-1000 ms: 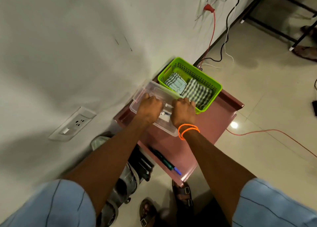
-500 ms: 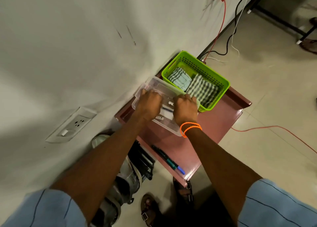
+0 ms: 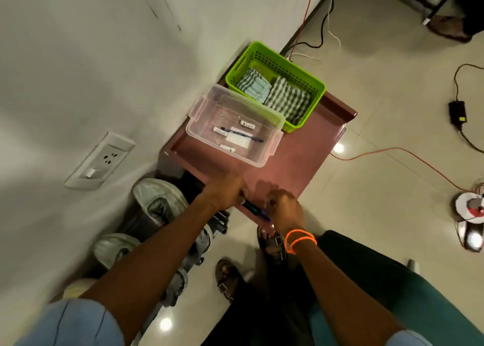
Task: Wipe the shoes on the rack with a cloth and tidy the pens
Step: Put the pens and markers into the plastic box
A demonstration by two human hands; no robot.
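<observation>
Hands [image 3: 227,192] [image 3: 284,209] on pens [image 3: 255,210], rack [image 3: 288,170] edge.

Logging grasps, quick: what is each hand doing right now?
Left hand: fingers curled round one end of the pens at the rack's front edge.
Right hand: fingers curled at the pens' other end; actual hold cannot be told.

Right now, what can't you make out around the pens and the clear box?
- Pens at the rack's near edge: the left hand and right hand cover both ends, so their number and the grip are unclear.
- Clear box: the small white items inside are too small to identify.
- Shoes below: partly hidden by the left arm, blurred.
</observation>
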